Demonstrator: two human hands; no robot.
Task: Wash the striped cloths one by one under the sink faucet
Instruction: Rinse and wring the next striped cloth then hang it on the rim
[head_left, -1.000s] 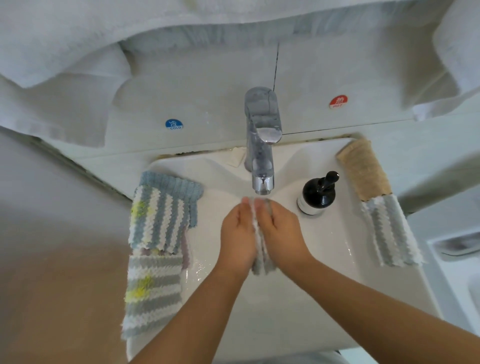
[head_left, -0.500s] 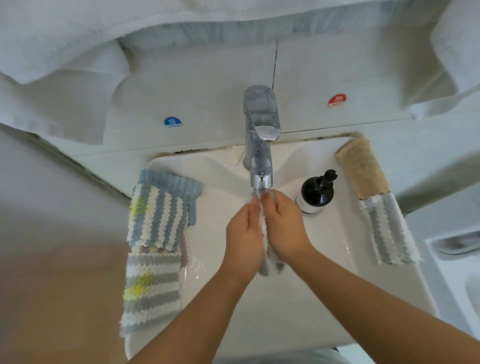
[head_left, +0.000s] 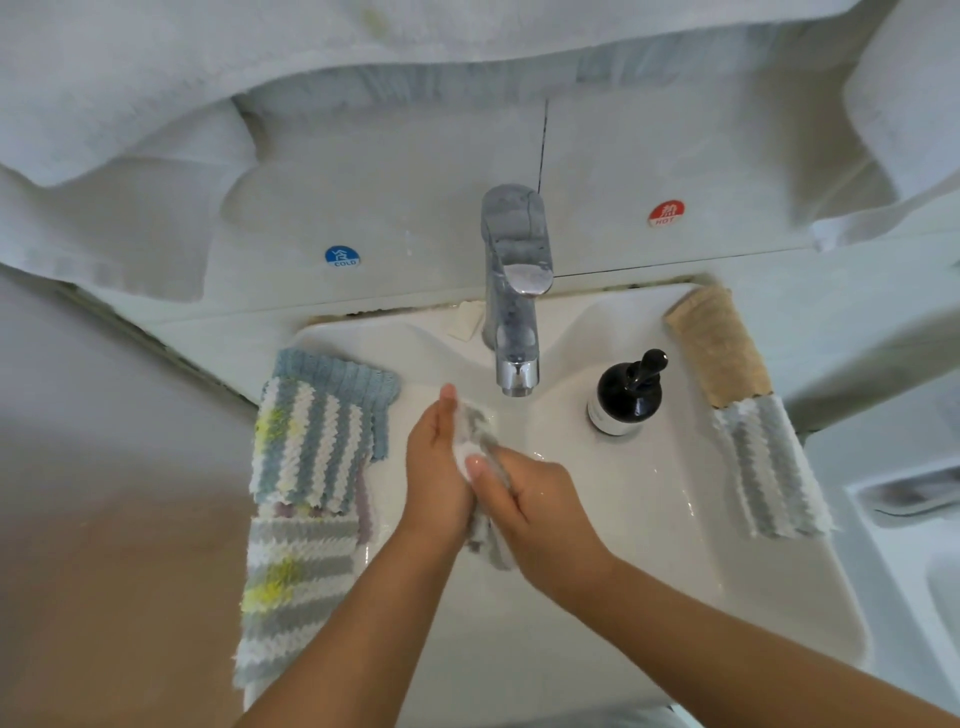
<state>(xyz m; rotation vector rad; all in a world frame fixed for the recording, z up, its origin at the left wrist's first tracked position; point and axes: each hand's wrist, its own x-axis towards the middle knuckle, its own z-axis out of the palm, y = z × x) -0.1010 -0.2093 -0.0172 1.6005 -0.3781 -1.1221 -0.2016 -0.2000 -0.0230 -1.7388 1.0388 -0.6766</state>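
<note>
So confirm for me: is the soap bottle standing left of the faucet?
No, the black soap bottle stands to the right of the faucet.

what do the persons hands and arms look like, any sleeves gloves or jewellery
Both forearms are bare as far as the frame shows: no sleeves reach into view. The left hand and the right hand wear no gloves. No ring, watch or bracelet shows on the visible fingers or wrists. The right hand looks wet and glossy, and one short, unpainted nail shows on it.
</note>
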